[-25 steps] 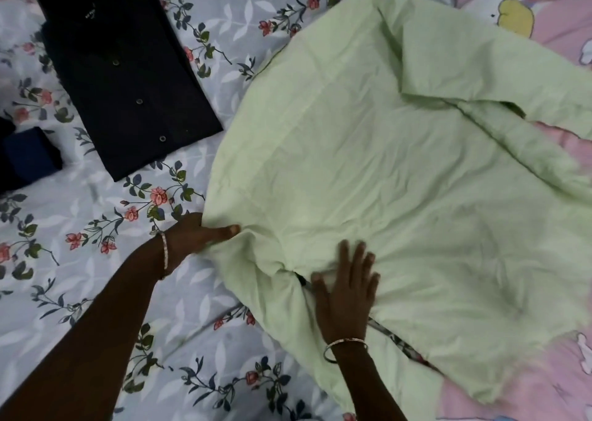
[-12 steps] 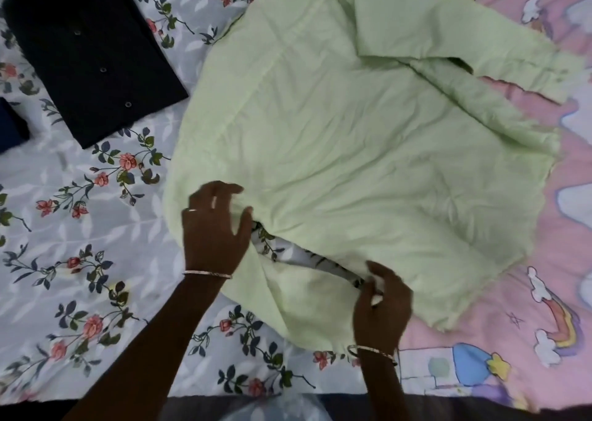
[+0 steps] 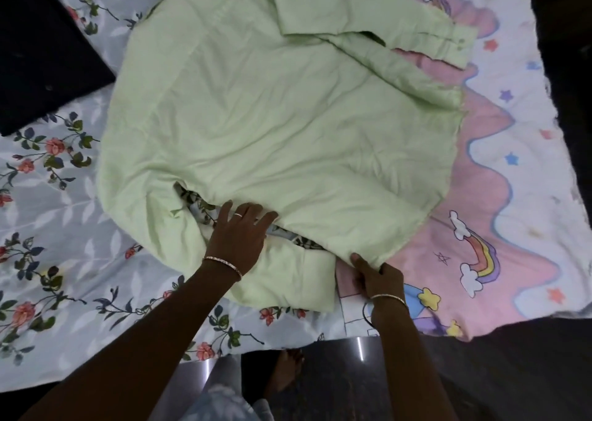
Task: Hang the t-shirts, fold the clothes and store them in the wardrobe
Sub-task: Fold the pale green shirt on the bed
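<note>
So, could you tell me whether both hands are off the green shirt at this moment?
No, the left hand rests with spread fingers on the green shirt and the right hand pinches its near edge.

A floral bedsheet (image 3: pixel 64 228) meets a pink cartoon sheet (image 3: pixel 480 196) above dark floor (image 3: pixel 512 372).

1 wide-angle camera, worn on the head, looks forward and steeply down from above the near edge of the floral bedsheet (image 3: pixel 48 260). It sits close enough that the light green shirt (image 3: pixel 272 132) fills the centre, while the dark floor (image 3: pixel 480 375) and a bare foot (image 3: pixel 285 369) show directly beneath.
</note>
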